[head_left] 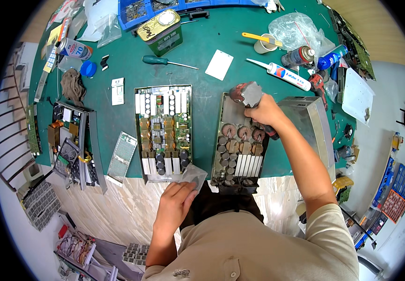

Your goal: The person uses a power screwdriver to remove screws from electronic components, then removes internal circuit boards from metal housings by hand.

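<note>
My right hand [267,113] grips a cordless power screwdriver [246,94], grey and red, above the far end of an open metal-cased circuit unit [244,164] with coils, capacitors and white heatsinks. Where its bit points is hidden. Close to the bench's front edge, my left hand [175,200] pinches a small clear plastic bag [195,175]; its contents are not plain. That bag overlaps the near right corner of a second open circuit unit [157,136], which lies to the left with its green board and white heatsinks showing.
A perforated metal panel [122,158] and another opened unit [73,145] are on the left. Beyond lie a screwdriver [155,60], a green tin [162,37] and a white card [219,65]. A sealant tube [289,76] and a metal cover [305,119] are to the right.
</note>
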`<state>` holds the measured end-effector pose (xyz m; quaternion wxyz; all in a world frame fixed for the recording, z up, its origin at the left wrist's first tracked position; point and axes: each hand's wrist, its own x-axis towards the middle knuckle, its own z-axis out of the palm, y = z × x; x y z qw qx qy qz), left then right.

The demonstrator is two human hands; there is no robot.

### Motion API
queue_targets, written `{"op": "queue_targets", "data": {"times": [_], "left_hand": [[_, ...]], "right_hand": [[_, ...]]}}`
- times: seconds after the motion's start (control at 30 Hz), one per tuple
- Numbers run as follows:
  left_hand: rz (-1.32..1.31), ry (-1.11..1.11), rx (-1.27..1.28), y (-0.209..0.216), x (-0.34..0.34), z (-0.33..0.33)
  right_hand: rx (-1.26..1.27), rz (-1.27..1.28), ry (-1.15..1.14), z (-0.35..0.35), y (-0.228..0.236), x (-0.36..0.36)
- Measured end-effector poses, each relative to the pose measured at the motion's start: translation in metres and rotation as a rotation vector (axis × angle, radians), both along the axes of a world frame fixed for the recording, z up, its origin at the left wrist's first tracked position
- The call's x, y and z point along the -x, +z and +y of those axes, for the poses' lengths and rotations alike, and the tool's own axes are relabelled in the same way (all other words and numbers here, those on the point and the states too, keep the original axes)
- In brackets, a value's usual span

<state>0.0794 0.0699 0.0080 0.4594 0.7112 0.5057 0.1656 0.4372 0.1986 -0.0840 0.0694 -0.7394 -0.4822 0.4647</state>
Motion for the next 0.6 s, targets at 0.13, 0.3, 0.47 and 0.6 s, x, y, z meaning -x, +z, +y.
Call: {"op": "queue_targets", "data": {"times": [0.13,0.3,0.47,0.6], "left_hand": [[0.006,-0.008,-0.003,-0.001,-0.001,0.0],[-0.004,-0.006,0.001,0.0,-0.003,0.0],[-0.002,-0.01,-0.006,0.001,-0.003,-0.001],[0.01,-0.012,-0.001,0.001,0.0,-0.002]], "right_hand": [[-0.033,-0.058,0.098,0.004,-0.002,-0.002],[-0.055,-0.147,0.19,0.013,-0.001,0.001],[-0.03,-0.089,0.135,0.013,0.0,0.0],[-0.128,-0.039,0.128,0.006,-0.003,0.001]]}}
